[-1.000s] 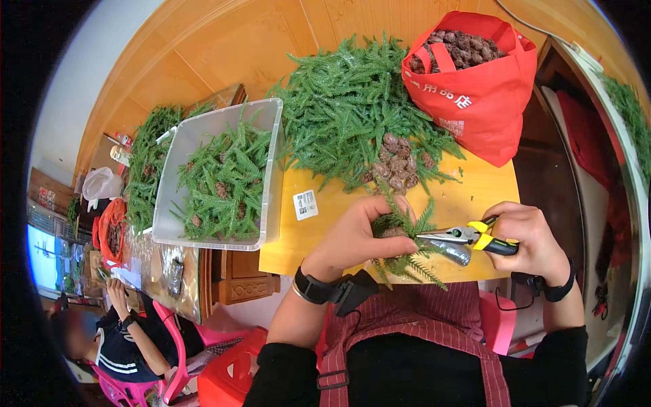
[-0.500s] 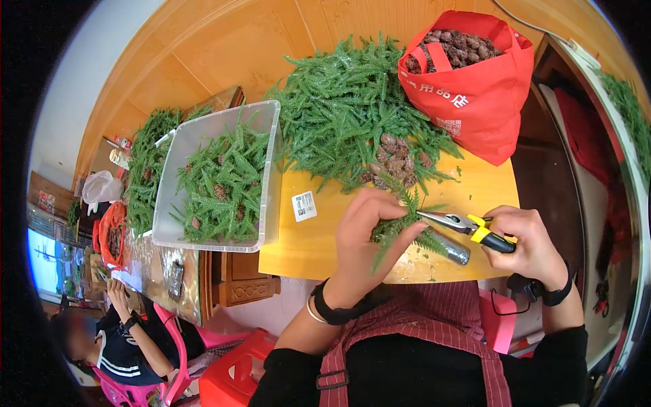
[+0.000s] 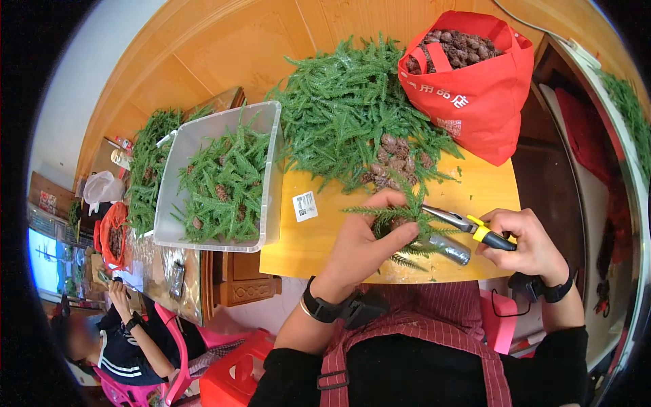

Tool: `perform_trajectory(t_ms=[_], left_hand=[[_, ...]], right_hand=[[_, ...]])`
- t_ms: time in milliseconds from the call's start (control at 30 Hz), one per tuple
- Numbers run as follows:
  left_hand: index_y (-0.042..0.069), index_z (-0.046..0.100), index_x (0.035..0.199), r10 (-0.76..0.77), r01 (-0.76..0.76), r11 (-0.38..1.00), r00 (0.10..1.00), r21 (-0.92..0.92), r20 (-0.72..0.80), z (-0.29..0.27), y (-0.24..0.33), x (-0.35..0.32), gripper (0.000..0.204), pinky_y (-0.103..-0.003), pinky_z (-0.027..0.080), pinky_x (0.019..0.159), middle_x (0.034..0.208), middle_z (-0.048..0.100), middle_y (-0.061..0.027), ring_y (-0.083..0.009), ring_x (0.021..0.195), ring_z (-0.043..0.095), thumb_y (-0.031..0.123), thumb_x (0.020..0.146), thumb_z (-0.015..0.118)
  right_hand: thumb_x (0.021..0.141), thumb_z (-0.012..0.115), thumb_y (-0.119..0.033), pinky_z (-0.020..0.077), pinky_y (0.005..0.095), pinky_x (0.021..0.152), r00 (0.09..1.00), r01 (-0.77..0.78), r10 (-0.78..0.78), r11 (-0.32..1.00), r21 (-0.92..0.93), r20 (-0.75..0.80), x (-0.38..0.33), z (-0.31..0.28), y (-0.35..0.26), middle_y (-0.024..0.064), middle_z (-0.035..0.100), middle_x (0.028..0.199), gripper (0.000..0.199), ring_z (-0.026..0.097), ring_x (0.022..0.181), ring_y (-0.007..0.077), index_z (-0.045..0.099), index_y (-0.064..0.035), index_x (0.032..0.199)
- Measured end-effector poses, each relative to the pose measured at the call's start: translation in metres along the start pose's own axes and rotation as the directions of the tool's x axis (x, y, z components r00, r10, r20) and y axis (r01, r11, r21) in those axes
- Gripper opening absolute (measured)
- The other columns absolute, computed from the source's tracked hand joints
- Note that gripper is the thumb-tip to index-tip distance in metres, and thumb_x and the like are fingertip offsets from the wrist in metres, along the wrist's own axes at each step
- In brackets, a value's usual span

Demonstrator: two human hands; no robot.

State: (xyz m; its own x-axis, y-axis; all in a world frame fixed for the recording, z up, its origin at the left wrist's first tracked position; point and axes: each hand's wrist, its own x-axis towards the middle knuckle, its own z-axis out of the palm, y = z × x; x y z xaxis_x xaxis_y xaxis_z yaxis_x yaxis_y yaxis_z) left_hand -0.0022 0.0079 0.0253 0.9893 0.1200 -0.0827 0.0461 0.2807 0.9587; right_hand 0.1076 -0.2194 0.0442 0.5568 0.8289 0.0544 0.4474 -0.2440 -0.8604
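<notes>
Near the table's front edge, my left hand (image 3: pixel 376 237) is closed on a green artificial pine sprig (image 3: pixel 410 210). A brown pine cone (image 3: pixel 399 223) shows among its needles beside my thumb. My right hand (image 3: pixel 521 245) grips long-nose pliers (image 3: pixel 468 224) with yellow and black handles. The pliers' tips reach the right side of the sprig; whether they pinch anything there is too small to tell. Below the pliers lies a shiny grey cylinder (image 3: pixel 450 249), partly covered by the sprig. A loose group of pine cones (image 3: pixel 393 161) rests just beyond my left hand.
A large heap of green sprigs (image 3: pixel 352 108) covers the far part of the yellow table (image 3: pixel 312 237). Pine cones fill a red bag (image 3: pixel 468 102) at the back right. On the left, a clear plastic bin (image 3: pixel 272 169) holds sprigs with cones. Another person (image 3: pixel 135 332) sits at the lower left.
My left hand has turned the sprig, so its branches spread differently and the pine cone in it now shows. The pliers have barely moved.
</notes>
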Motion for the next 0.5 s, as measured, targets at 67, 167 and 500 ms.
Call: perform_trajectory(t_ms=[67,167,500], left_hand=[[0.003,0.049,0.101,0.04,-0.039,0.999,0.999,0.028,-0.031,-0.001,-0.004,0.0,0.029,-0.021,0.042,0.072,0.093,0.053,-0.0004,-0.0063,0.085,0.05,0.003,0.076,0.063],[0.002,0.048,0.1,0.132,-0.125,0.987,0.99,0.103,-0.058,-0.003,-0.008,0.001,0.03,-0.022,0.044,0.074,0.095,0.056,-0.0026,-0.0083,0.088,0.053,0.001,0.074,0.063],[0.004,0.046,0.084,0.118,-0.129,0.968,0.991,0.215,0.063,-0.008,-0.008,0.007,0.023,-0.021,0.039,0.076,0.086,0.047,0.002,-0.0074,0.085,0.048,-0.001,0.072,0.065]], right_hand=[[0.063,0.064,-0.009,0.0372,0.0282,0.051,1.0,0.001,-0.001,1.0,0.002,-0.004,0.0,0.001,0.0,0.0085,0.046,0.057,0.021,0.047,0.054,0.02,0.043,-0.0032,0.06],[0.063,0.064,-0.009,0.0385,0.0287,0.053,1.0,0.015,-0.015,0.999,-0.03,0.0,0.0,0.0,0.001,0.0086,0.046,0.057,0.022,0.049,0.055,0.0206,0.043,-0.0033,0.059],[0.06,0.063,-0.004,0.04,0.0307,0.054,0.994,0.08,-0.087,0.991,-0.103,-0.064,-0.001,0.006,-0.004,0.0097,0.045,0.056,0.02,0.048,0.057,0.0237,0.043,-0.0028,0.058]])
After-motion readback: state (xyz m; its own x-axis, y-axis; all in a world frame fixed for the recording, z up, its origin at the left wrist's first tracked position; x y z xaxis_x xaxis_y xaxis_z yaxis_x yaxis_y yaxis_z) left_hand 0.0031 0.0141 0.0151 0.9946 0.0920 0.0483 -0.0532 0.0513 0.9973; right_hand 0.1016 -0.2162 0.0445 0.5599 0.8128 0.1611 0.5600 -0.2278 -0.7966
